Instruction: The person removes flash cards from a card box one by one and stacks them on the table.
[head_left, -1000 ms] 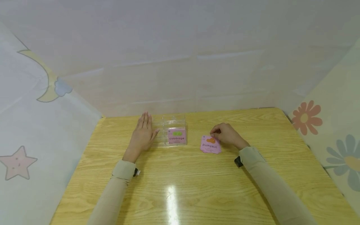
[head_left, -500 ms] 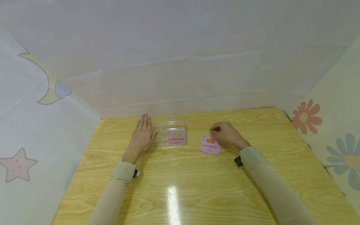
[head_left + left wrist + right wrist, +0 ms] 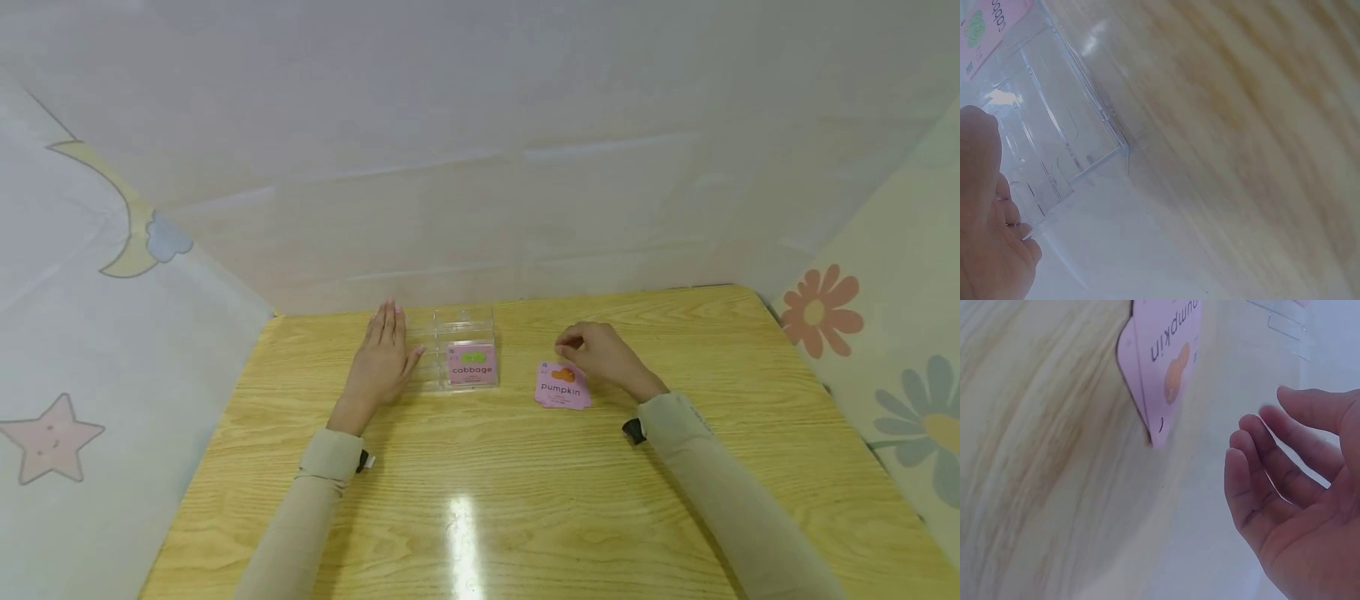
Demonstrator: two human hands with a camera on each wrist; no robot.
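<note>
- The left hand (image 3: 377,367) lies flat beside the box (image 3: 429,373), fingers straight and close together, thumb spread over the near edge of its left part; it grips nothing. This is a fair place for steadying the box lightly, though how hard it presses, if at all, I cannot tell.
- The right hand (image 3: 603,358) is bent loosely, with a narrow gap between thumb and fingertips, and it pinches nothing.
- The pumpkin cards (image 3: 562,386) lie on the table (image 3: 555,508), just left of the right hand and a little nearer the body, apart from its fingertips.
- Their edges are uneven (the right wrist view shows a lower one jutting out), so squaring the pile before any lift seems wise.
- Flat cards like these probably come up best if a fingertip slides under one edge and the thumb closes on top; pushing down from above would likely fan them.
- The cabbage card (image 3: 472,364) sits in the box, between the hands, in the part nearer the right hand. Anything brought towards it should come in level, since a tilted card could catch on the clear walls, which are hard to see.
</note>
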